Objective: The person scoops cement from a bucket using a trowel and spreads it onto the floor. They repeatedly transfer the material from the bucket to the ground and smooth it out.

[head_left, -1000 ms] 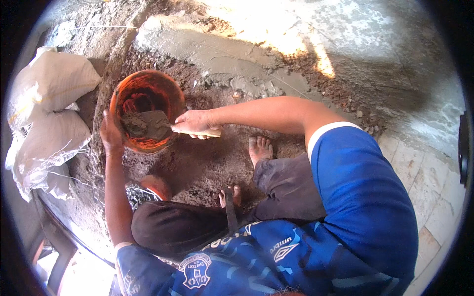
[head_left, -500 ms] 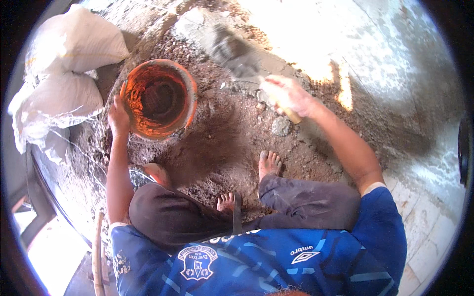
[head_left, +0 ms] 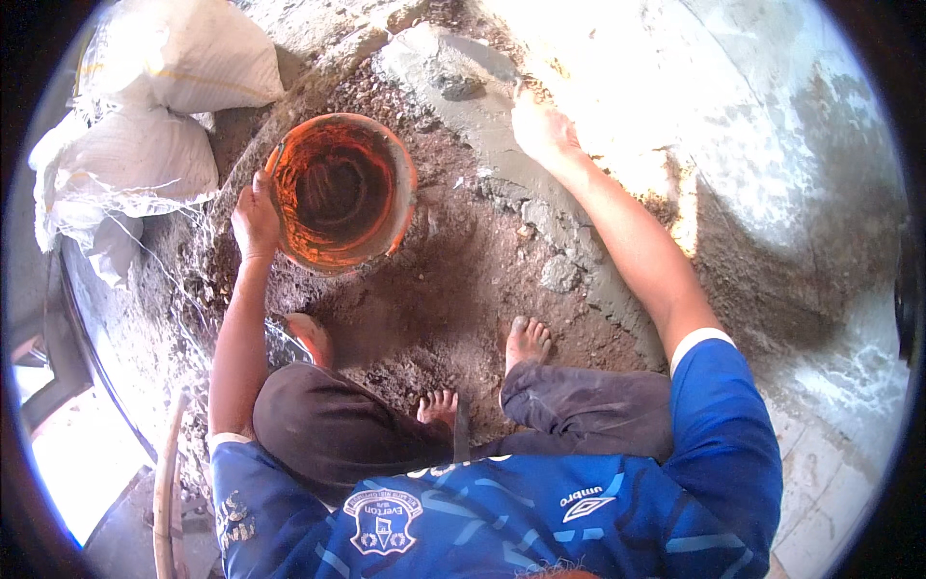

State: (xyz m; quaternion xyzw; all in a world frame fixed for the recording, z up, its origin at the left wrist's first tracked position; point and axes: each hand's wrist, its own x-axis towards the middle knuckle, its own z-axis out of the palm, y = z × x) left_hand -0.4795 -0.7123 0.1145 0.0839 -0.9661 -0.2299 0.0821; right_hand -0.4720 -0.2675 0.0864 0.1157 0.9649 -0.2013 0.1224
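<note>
My left hand (head_left: 257,224) grips the left rim of an orange bucket (head_left: 397,217), tilted so that its grey-smeared inside faces me. A dark wet residue lies at its bottom. Farther right, my right hand (head_left: 542,130) is closed around the handle of a trowel, mostly hidden by the fingers. The trowel's grey blade (head_left: 482,58) points to the far left over a strip of wet mortar (head_left: 516,145). Just below the blade sits a darker lump of mortar (head_left: 461,88) on that strip.
White sacks (head_left: 145,159) are piled at the far left, with loose threads trailing from them. An orange object (head_left: 311,338) lies by my left knee. A long stick (head_left: 166,482) stands at the lower left. My bare feet rest on rough soil near a mortar clod (head_left: 560,274).
My right hand has carried the trowel farther away and slightly left, along the mortar strip. The bucket and my left hand appear a little farther right as the whole view shifts.
</note>
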